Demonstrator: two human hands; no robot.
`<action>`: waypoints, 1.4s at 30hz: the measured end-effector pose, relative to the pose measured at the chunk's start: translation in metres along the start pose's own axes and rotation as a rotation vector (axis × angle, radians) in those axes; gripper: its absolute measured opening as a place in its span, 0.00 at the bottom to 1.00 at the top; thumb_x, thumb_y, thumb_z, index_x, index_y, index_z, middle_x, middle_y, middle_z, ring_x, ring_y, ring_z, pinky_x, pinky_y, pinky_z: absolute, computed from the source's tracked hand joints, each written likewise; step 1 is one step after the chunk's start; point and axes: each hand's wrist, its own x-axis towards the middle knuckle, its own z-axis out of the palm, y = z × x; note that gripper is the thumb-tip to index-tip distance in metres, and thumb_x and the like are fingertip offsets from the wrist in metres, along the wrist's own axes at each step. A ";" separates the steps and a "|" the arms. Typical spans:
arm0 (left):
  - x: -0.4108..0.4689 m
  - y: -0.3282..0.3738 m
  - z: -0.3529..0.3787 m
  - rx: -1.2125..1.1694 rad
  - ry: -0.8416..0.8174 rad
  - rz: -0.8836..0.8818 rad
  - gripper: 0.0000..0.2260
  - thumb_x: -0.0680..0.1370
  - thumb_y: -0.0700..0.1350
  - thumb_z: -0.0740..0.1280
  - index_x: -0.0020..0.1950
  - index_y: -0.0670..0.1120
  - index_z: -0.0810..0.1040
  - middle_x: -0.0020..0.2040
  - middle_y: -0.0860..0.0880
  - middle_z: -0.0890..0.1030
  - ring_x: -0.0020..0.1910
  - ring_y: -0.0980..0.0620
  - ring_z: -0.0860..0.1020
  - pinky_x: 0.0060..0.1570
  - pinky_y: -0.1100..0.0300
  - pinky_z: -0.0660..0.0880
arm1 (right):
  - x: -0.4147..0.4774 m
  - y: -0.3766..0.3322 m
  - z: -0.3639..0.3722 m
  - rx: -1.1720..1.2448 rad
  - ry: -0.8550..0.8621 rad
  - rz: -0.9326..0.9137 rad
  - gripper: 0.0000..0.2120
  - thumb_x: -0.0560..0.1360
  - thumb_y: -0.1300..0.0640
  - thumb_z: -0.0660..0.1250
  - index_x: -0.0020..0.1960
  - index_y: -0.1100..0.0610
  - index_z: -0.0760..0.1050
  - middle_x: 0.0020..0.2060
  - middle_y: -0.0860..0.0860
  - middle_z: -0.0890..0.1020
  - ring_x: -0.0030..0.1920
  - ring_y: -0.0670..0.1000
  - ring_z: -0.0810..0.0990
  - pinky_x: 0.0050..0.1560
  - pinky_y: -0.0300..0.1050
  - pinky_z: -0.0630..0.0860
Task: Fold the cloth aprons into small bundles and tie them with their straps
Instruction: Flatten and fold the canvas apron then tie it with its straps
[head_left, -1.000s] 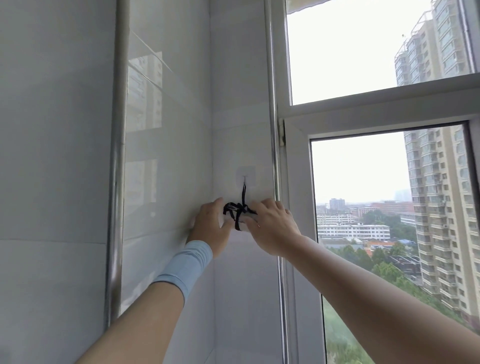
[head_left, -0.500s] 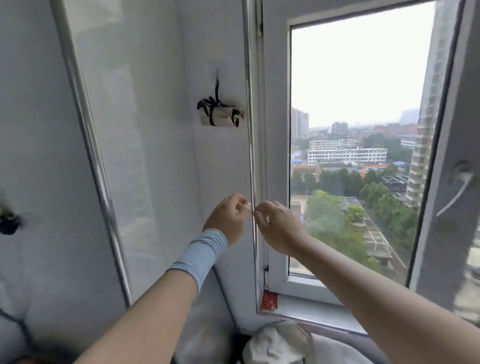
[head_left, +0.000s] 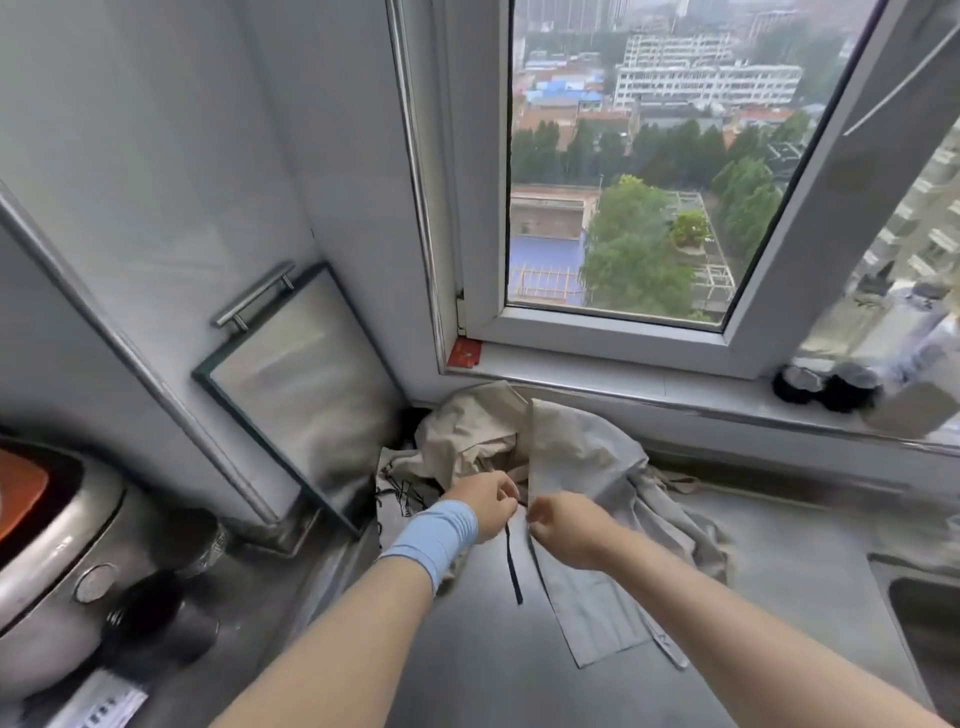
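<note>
A heap of loose aprons lies in the counter corner under the window: a beige apron (head_left: 467, 431) behind and a pale grey apron (head_left: 587, 467) spread toward me. My left hand (head_left: 488, 501), with a blue wristband, pinches a thin dark strap (head_left: 511, 561) that hangs down onto the counter. My right hand (head_left: 558, 522) is closed on the edge of the grey apron, right beside the left hand. The tied bundle on the wall hook is out of view.
A steel counter (head_left: 467, 665) runs in front of me. A framed metal panel with a handle (head_left: 301, 384) leans on the wall at left. A steel appliance (head_left: 47, 545) sits far left, a sink (head_left: 924, 613) at right, dark jars (head_left: 821, 387) on the windowsill.
My hands let go of the tied bundle left hanging on the wall hook, dropped to the counter, and took hold of a strap and the grey apron. My view tilted down.
</note>
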 end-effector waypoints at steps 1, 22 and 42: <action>0.000 -0.004 0.019 0.001 -0.044 -0.014 0.10 0.79 0.47 0.61 0.58 0.51 0.78 0.58 0.51 0.81 0.54 0.51 0.78 0.54 0.61 0.74 | -0.001 0.013 0.018 -0.029 -0.038 0.039 0.18 0.77 0.49 0.62 0.65 0.50 0.76 0.64 0.53 0.77 0.66 0.55 0.74 0.61 0.46 0.70; 0.069 0.014 0.094 -0.457 0.359 -0.133 0.38 0.73 0.39 0.72 0.76 0.53 0.57 0.54 0.47 0.76 0.53 0.46 0.77 0.59 0.57 0.71 | -0.012 0.116 0.037 0.243 0.546 0.145 0.06 0.73 0.50 0.65 0.41 0.52 0.74 0.38 0.47 0.77 0.39 0.50 0.74 0.37 0.45 0.65; 0.018 -0.001 0.017 -0.247 -0.064 -0.537 0.24 0.72 0.52 0.73 0.64 0.41 0.77 0.53 0.44 0.81 0.46 0.44 0.80 0.49 0.53 0.79 | -0.017 0.074 0.025 0.131 -0.007 -0.406 0.09 0.70 0.49 0.65 0.46 0.48 0.83 0.37 0.41 0.78 0.39 0.45 0.75 0.40 0.43 0.70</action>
